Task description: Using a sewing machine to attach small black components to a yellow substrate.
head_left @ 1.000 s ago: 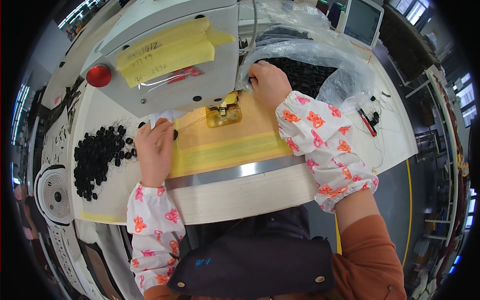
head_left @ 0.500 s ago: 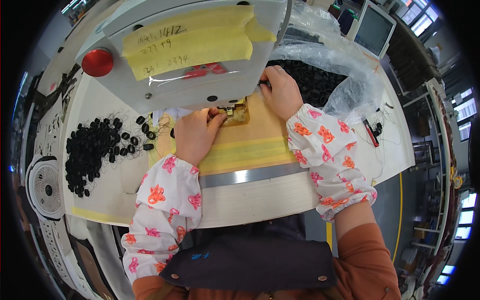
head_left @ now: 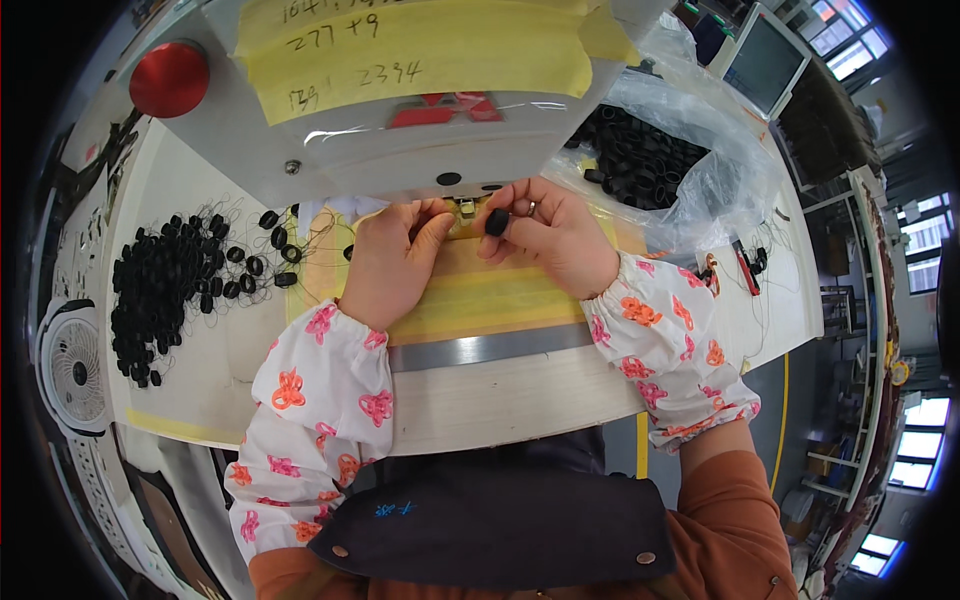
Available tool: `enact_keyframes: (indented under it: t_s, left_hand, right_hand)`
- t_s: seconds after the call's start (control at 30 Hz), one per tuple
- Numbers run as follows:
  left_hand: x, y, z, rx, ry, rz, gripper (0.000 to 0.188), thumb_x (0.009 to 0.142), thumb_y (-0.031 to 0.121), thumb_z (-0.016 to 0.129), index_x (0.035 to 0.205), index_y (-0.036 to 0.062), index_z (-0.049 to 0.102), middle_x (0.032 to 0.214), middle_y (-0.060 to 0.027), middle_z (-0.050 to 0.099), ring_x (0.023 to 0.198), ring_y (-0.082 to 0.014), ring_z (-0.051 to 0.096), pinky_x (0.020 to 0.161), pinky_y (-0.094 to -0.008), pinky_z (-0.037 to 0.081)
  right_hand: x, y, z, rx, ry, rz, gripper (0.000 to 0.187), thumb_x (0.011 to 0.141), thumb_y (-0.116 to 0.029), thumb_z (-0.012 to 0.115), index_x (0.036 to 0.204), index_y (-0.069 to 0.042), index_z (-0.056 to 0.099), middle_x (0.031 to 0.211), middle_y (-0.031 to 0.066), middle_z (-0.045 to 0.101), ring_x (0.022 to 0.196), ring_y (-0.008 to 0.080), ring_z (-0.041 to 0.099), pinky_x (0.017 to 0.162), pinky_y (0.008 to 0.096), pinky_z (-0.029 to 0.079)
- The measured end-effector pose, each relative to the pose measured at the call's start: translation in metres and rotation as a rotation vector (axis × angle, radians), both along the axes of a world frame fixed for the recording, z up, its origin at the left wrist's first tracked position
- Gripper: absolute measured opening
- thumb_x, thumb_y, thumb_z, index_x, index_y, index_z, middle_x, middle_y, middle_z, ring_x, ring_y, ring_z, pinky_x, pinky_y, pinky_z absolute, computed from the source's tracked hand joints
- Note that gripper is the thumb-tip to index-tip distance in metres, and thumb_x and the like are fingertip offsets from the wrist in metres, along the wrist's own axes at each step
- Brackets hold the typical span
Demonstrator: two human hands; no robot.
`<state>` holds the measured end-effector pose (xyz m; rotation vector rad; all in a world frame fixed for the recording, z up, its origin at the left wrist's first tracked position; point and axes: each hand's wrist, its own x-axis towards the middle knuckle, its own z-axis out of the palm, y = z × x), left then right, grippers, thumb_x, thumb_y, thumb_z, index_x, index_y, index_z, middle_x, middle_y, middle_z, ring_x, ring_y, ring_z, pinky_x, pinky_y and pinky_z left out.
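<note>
A small black fabric-like loop is pinched between the thumb and fingers of my right hand, just right of the sewing machine's metal clamp. On the clamp's other side my left hand has thumb and fingertips pressed together; whatever lies between them is too small or hidden to make out. The sewing machine head rises right behind both hands. Similar black loops fill a clear plastic bag at the back right.
A heap of black loops with loose threads covers the table's left side. Red-handled snips lie at the right. A red button juts from the machine, a white fan stands at far left, and a screen is at back right.
My right hand has come from the bag leftward to the clamp, bringing a black loop. The left hand stays beside the clamp. The head view has shifted closer to the machine.
</note>
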<state>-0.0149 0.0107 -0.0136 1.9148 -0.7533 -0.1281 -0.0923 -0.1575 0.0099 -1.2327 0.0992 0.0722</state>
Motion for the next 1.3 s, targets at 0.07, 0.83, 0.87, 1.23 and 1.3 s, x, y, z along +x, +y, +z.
enact_keyframes:
  t_s: [0.07,0.83,0.87,1.23,1.3]
  left_hand:
    - [0.000,0.003,-0.002,-0.068,0.067,-0.034,0.017,0.082,0.013,0.051,0.087,-0.0021,0.058,0.068,-0.0123,0.059,0.056,-0.0151,0.054,0.055,-0.0253,0.043]
    - [-0.002,0.007,0.013,0.096,-0.018,-0.272,0.021,0.078,0.024,0.059,0.085,0.0035,0.061,0.066,-0.0128,0.057,0.056,-0.0223,0.054,0.053,-0.0307,0.042]
    - [-0.003,0.007,0.014,0.115,-0.003,-0.255,0.020,0.077,0.023,0.059,0.081,0.0027,0.061,0.064,-0.0126,0.056,0.054,-0.0213,0.053,0.052,-0.0303,0.041]
    - [0.010,-0.001,0.008,0.151,-0.004,-0.157,0.023,0.073,0.025,0.065,0.075,0.0031,0.062,0.057,-0.0076,0.053,0.050,-0.0152,0.048,0.048,-0.0293,0.037]
    - [0.008,0.001,0.010,0.116,-0.100,-0.132,0.022,0.073,0.025,0.065,0.078,0.0043,0.062,0.058,-0.0071,0.053,0.051,-0.0156,0.049,0.048,-0.0298,0.038]
  right_hand:
    - [0.001,0.003,0.000,0.045,0.020,0.008,0.015,0.078,0.004,0.049,0.093,0.003,0.046,0.088,0.0095,0.056,0.073,0.0161,0.059,0.066,0.0263,0.050]
    - [-0.009,0.026,-0.016,-1.218,-0.784,-0.202,0.019,0.072,-0.004,0.057,0.090,-0.005,0.049,0.083,0.0107,0.054,0.065,0.0295,0.056,0.054,0.0362,0.046]
    - [-0.010,0.027,-0.017,-1.211,-0.759,-0.199,0.018,0.072,-0.004,0.057,0.089,-0.005,0.049,0.083,0.0105,0.054,0.064,0.0294,0.056,0.053,0.0360,0.046]
    - [0.001,0.018,-0.015,-0.894,-0.545,-0.252,0.017,0.070,0.002,0.059,0.083,-0.001,0.050,0.072,0.0100,0.057,0.063,0.0214,0.059,0.055,0.0291,0.048]
    - [0.007,0.016,-0.017,-0.894,-0.494,-0.273,0.016,0.069,0.002,0.060,0.082,0.000,0.052,0.071,0.0102,0.058,0.062,0.0198,0.059,0.056,0.0276,0.048]
